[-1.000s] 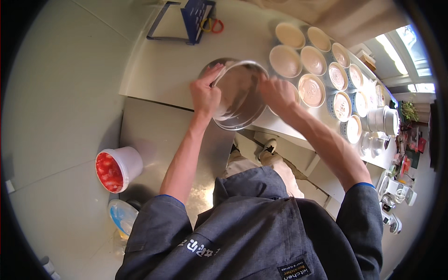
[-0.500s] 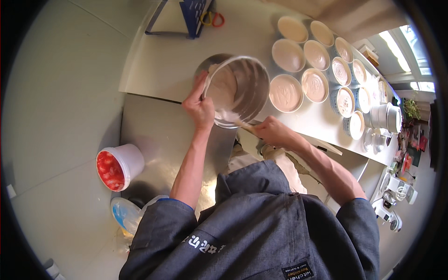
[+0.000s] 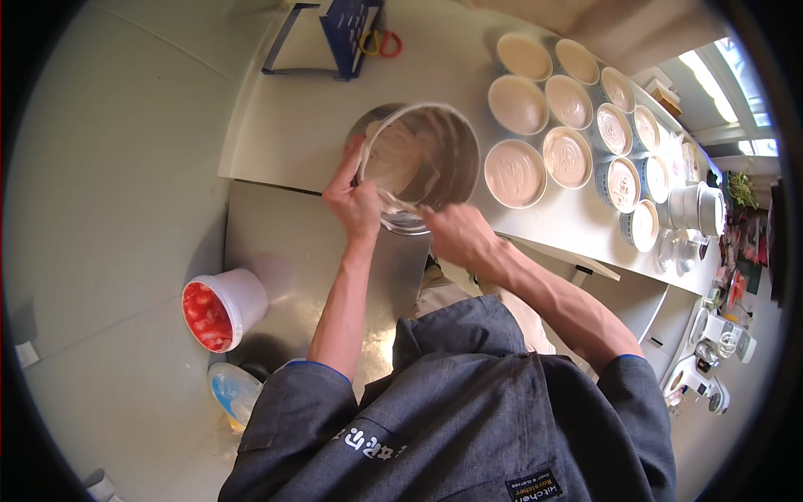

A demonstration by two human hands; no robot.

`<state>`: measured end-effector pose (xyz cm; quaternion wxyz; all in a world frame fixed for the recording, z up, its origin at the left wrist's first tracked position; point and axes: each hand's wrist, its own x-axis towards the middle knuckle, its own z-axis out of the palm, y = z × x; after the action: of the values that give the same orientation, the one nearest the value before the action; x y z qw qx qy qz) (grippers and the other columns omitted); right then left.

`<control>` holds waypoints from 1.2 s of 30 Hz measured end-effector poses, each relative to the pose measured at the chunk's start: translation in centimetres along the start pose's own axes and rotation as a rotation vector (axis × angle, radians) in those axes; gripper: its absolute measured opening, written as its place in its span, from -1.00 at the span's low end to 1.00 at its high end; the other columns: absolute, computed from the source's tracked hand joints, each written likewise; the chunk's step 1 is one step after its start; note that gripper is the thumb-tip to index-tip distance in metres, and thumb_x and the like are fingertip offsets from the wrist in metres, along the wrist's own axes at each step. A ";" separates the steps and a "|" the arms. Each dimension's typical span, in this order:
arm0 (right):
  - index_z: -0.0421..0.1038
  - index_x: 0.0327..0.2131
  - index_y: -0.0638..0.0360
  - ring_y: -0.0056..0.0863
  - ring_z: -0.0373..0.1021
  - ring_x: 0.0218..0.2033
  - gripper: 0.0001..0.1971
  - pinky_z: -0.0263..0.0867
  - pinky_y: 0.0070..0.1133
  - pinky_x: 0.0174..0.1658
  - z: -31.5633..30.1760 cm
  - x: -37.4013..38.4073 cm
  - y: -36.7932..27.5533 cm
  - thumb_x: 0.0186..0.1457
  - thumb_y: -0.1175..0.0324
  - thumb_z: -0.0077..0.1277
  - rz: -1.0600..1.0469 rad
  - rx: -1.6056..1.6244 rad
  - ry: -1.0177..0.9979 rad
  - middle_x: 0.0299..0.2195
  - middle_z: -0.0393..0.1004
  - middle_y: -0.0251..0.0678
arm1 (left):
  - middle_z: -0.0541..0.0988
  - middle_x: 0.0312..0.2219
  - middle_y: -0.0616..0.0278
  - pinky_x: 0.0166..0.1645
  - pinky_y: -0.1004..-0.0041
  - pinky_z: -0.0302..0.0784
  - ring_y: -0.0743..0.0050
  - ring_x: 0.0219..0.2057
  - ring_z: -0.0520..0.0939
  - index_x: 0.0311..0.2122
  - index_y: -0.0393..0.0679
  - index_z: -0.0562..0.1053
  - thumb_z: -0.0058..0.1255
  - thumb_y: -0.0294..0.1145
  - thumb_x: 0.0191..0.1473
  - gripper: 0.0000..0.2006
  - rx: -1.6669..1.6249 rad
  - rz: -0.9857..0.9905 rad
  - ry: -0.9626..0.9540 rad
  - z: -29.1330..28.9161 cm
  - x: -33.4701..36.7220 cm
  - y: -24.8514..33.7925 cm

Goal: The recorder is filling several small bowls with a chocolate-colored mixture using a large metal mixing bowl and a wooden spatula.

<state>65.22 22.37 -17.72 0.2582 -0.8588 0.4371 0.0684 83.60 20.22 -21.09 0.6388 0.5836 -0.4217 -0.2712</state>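
Note:
A steel mixing bowl (image 3: 458,159) is tilted toward me at the counter's near edge, with pale creamy batter (image 3: 395,157) inside and smeared along its wall. My left hand (image 3: 355,199) grips the bowl's left rim, fingers behind it and thumb in front. In my right hand (image 3: 465,238), closed at the near rim, is the handle of a spatula (image 3: 405,204). Its batter-coated end lies along the near inside edge, close to my left thumb; the blade's shape is hard to make out. Right of the bowl stand several round pans (image 3: 515,173) filled with similar batter.
A blue stand (image 3: 339,38) and red-and-yellow-handled scissors (image 3: 381,43) lie at the back of the white counter (image 3: 284,125). Stacked metal pans (image 3: 698,207) stand far right. Down left is a white bucket (image 3: 244,297) with red-stained insides, beside a blue-and-white plastic container (image 3: 237,390).
My right hand has moved left and closer to the bowl's rim. The spatula has slid further along the near inside edge toward my left hand, which keeps its grip.

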 end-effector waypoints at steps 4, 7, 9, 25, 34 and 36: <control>0.51 -0.24 0.32 -0.12 0.58 -0.43 -0.77 0.51 -0.26 -0.38 -0.4 3.4 4.1 0.07 0.47 -0.10 0.260 -0.073 0.124 -0.50 0.58 -0.06 | 0.61 0.03 0.02 0.31 0.39 0.30 0.25 0.14 0.55 0.07 -0.31 0.54 -0.30 -0.81 -0.25 -0.32 0.019 -0.015 -0.012 0.3 0.3 0.1; 0.52 -0.28 0.31 -0.11 0.58 -0.42 -0.78 0.52 -0.25 -0.32 -0.2 0.2 1.8 0.03 0.45 -0.06 0.159 0.017 -0.049 -0.48 0.59 -0.02 | 0.61 0.03 0.02 0.31 0.40 0.30 0.24 0.14 0.56 0.06 -0.31 0.54 -0.30 -0.81 -0.23 -0.34 0.007 -0.027 -0.002 -0.5 0.9 -0.1; 0.50 -0.22 0.33 -0.06 0.57 -0.44 -0.75 0.52 -0.26 -0.33 -0.7 0.4 -0.3 0.02 0.46 -0.05 0.032 0.056 -0.011 -0.50 0.58 -0.02 | 0.61 0.03 0.02 0.30 0.40 0.31 0.25 0.13 0.56 0.06 -0.30 0.54 -0.30 -0.81 -0.21 -0.34 -0.023 -0.028 -0.018 -0.4 0.8 0.0; 0.49 -0.27 0.28 -0.05 0.58 -0.38 -0.82 0.51 -0.22 -0.31 -2.1 3.0 3.5 0.09 0.44 -0.07 0.309 0.022 0.174 -0.46 0.59 0.01 | 0.66 -0.04 0.09 0.19 0.52 0.39 0.43 0.01 0.63 0.06 -0.27 0.56 -0.26 -0.82 -0.20 -0.36 0.066 -0.024 -0.047 -0.9 2.7 -0.2; 0.63 -0.47 0.00 -0.31 0.62 -0.33 -0.86 0.53 -0.39 -0.33 -1.9 6.3 3.3 0.07 0.36 0.07 -0.118 -0.377 0.024 -0.43 0.65 -0.32 | 0.69 -0.09 0.12 0.05 0.55 0.47 0.46 -0.08 0.67 0.04 -0.20 0.58 -0.19 -0.78 -0.16 -0.40 0.123 0.060 -0.174 -0.1 4.4 -1.4; 0.63 -0.47 -0.04 -0.35 0.62 -0.33 -0.87 0.53 -0.41 -0.33 -2.5 4.1 2.9 0.07 0.33 0.08 -0.171 -0.338 -0.006 -0.44 0.65 -0.35 | 0.70 -0.11 0.15 -0.01 0.52 0.52 0.49 -0.13 0.68 0.04 -0.19 0.58 -0.16 -0.76 -0.16 -0.41 0.427 -0.084 -0.214 -1.4 5.1 -0.8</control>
<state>65.12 16.80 -18.10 0.1163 -0.9237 0.3442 0.1215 87.46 16.56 -20.71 0.4410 0.6903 -0.5100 -0.2625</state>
